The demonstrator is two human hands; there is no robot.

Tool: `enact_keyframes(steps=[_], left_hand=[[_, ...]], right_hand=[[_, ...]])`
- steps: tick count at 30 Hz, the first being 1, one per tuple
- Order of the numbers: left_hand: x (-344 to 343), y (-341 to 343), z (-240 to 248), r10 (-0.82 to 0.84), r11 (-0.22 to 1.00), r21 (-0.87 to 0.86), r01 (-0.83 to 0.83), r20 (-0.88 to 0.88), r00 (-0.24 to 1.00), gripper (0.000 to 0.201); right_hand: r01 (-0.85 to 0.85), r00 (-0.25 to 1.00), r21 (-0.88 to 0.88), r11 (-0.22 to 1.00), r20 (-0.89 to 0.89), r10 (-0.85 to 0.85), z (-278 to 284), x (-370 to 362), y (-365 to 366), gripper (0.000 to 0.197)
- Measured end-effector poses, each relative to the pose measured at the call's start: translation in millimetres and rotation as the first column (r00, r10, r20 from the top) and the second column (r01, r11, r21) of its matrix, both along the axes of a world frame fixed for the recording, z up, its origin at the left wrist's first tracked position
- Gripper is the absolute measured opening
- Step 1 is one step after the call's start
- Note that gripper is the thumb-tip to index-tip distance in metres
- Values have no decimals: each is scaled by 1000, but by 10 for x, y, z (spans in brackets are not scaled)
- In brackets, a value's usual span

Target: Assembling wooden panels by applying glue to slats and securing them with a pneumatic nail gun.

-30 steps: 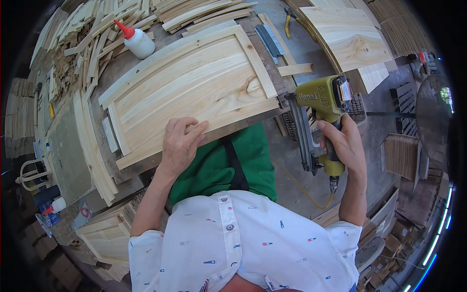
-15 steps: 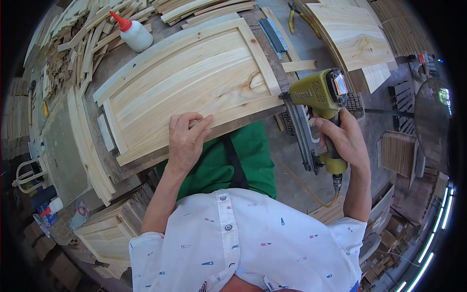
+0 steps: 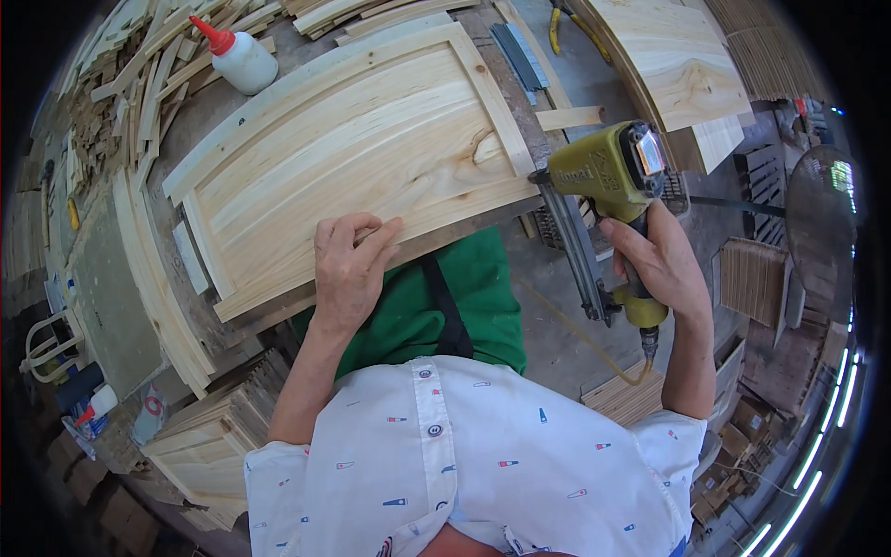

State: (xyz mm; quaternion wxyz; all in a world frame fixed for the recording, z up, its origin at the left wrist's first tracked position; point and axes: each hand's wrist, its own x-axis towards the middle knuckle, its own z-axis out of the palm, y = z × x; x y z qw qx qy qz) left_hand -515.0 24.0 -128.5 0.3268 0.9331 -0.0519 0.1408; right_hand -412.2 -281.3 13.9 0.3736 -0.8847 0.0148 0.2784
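Note:
A pale framed wooden panel (image 3: 343,139) lies on the workbench in front of me. My left hand (image 3: 351,269) grips its near rail, fingers bent on top and pressed to the wood by the edge. My right hand (image 3: 657,255) is wrapped round the handle of an olive-green pneumatic nail gun (image 3: 594,176). The gun's nose is at the panel's near right corner; whether it touches the wood I cannot tell. Its long magazine (image 3: 577,251) slants down toward me, and an air hose (image 3: 617,364) joins the handle's lower end.
A white glue bottle (image 3: 249,63) with a red nozzle stands beyond the panel. Strips of fasteners (image 3: 520,58) and yellow-handled pliers (image 3: 580,35) lie at the back right. Loose wood strips (image 3: 158,84) pile up at the far left. More panels (image 3: 682,74) are stacked on the right.
The whole view has shifted slightly. Both hands keep their holds, and the nail gun's nose stays at the same corner of the panel.

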Motion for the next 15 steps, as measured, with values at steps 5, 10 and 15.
enact_keyframes(steps=[5, 10, 15], left_hand=[[-19, 50, 35, 17, 1000, 1, -17, -47, 999, 44], [-59, 283, 77, -42, 987, 150, 48, -41, 998, 52], [-116, 545, 133, -61, 962, 256, 90, -116, 991, 64]], right_hand=[[104, 994, 200, 974, 15, -109, 34, 58, -45, 24], [233, 967, 395, 889, 3, -254, -179, 347, 18, 25], [256, 963, 498, 828, -55, -265, -439, 654, 113, 25]])
